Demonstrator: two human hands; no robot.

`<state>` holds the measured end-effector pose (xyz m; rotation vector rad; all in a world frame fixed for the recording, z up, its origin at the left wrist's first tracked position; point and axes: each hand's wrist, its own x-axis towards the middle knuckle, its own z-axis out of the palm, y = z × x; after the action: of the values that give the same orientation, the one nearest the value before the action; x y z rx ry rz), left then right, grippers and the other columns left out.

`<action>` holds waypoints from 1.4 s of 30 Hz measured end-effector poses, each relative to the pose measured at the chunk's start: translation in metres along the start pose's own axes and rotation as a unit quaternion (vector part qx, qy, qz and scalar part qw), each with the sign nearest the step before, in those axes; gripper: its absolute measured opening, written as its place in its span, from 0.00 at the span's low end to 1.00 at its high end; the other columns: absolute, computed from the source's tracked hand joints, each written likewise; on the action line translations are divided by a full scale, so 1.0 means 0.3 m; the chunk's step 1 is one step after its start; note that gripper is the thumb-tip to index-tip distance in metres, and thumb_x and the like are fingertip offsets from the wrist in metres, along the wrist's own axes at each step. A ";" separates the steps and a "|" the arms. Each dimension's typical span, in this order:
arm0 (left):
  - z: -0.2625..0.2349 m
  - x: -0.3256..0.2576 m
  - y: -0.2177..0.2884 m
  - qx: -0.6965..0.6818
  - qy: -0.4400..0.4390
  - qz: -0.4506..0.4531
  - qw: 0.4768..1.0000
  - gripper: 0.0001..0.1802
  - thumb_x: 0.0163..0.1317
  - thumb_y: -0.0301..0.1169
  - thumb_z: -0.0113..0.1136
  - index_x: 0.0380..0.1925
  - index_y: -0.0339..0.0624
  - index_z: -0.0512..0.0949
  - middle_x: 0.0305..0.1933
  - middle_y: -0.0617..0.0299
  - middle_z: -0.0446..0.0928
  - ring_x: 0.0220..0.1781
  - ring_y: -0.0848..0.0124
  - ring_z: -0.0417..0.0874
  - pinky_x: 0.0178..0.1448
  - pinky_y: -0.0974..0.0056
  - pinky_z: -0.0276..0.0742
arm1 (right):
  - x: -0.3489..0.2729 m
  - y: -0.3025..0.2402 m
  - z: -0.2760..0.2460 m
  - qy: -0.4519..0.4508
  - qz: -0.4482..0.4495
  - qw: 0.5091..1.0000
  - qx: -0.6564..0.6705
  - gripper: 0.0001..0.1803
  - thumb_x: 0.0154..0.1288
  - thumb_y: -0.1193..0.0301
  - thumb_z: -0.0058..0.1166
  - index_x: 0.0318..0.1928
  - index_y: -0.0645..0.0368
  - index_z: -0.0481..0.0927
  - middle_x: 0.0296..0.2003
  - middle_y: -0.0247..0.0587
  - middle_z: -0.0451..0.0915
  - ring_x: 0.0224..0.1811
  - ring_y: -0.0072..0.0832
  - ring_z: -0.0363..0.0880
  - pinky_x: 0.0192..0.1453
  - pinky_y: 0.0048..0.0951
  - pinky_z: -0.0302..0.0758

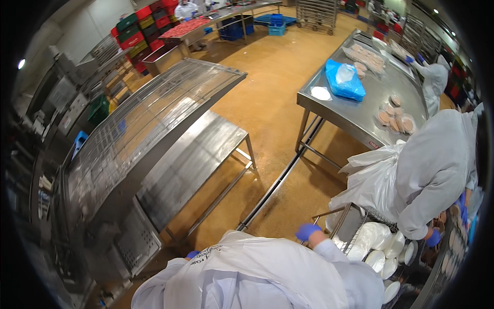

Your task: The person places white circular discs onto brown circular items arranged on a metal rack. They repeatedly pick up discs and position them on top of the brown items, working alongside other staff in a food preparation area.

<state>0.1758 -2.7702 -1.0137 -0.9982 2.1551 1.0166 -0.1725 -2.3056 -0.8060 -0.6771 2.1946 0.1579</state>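
My right hand [307,232], in a blue glove, is held out in front of my apron. It is blurred, its fingers cannot be made out, and nothing shows in it. To its right is a wire-sided metal rack [350,221] with white round pieces [378,237] piled in it. Of my left hand [192,254] only a bit of blue glove shows past the edge of my white apron [242,268]. Its fingers are hidden.
Close on the left stand a slatted metal conveyor [149,108] and a low steel table [193,165]. A co-worker in white [437,159] bends at the right. Beyond, a steel table [381,118] bears a blue bag [343,80] and round patties [395,119]. A drain channel [280,180] crosses the floor.
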 end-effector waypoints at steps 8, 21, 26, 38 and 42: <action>-1.070 1.102 0.834 0.014 -0.107 0.145 0.984 0.21 0.59 0.46 0.52 0.42 0.42 0.79 0.34 0.58 0.81 0.34 0.67 0.80 0.42 0.62 0.75 | 0.981 -0.581 -1.209 0.127 -0.096 0.972 0.173 0.23 0.64 0.53 0.42 0.51 0.54 0.77 0.50 0.47 0.77 0.54 0.45 0.73 0.58 0.41 0.68; -1.330 2.808 3.675 -0.132 -0.174 0.434 0.874 0.17 0.61 0.36 0.58 0.48 0.41 0.74 0.47 0.58 0.77 0.49 0.69 0.77 0.55 0.65 0.71 | 2.295 0.920 -2.515 0.185 0.065 0.916 0.351 0.22 0.63 0.54 0.47 0.48 0.55 0.78 0.48 0.49 0.77 0.52 0.44 0.74 0.58 0.38 0.69; -1.164 3.223 4.978 -0.117 -0.099 0.515 0.843 0.16 0.62 0.31 0.56 0.49 0.41 0.73 0.52 0.60 0.74 0.53 0.69 0.75 0.55 0.64 0.71 | 2.776 1.895 -3.041 0.331 0.090 0.859 0.380 0.18 0.63 0.59 0.48 0.46 0.56 0.78 0.47 0.48 0.77 0.50 0.45 0.74 0.55 0.40 0.70; -0.981 4.004 7.324 -0.098 -0.033 0.621 0.777 0.13 0.59 0.25 0.56 0.44 0.45 0.75 0.46 0.63 0.73 0.45 0.72 0.73 0.51 0.67 0.69 | 3.571 3.658 -4.520 0.671 0.140 0.648 0.333 0.23 0.59 0.75 0.49 0.57 0.59 0.68 0.56 0.51 0.67 0.58 0.47 0.65 0.61 0.40 0.65; -0.925 4.399 7.750 -0.110 -0.045 0.605 0.787 0.12 0.59 0.22 0.54 0.44 0.44 0.75 0.45 0.63 0.74 0.46 0.72 0.74 0.52 0.68 0.69 | 3.905 3.913 -4.696 0.683 0.185 0.639 0.301 0.27 0.58 0.74 0.50 0.60 0.59 0.65 0.60 0.53 0.61 0.64 0.52 0.57 0.65 0.44 0.60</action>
<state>-2.4936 -2.4885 -0.8768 0.5709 2.5460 1.8079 -2.3470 -2.2605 -0.8759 0.2660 3.4451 -1.2602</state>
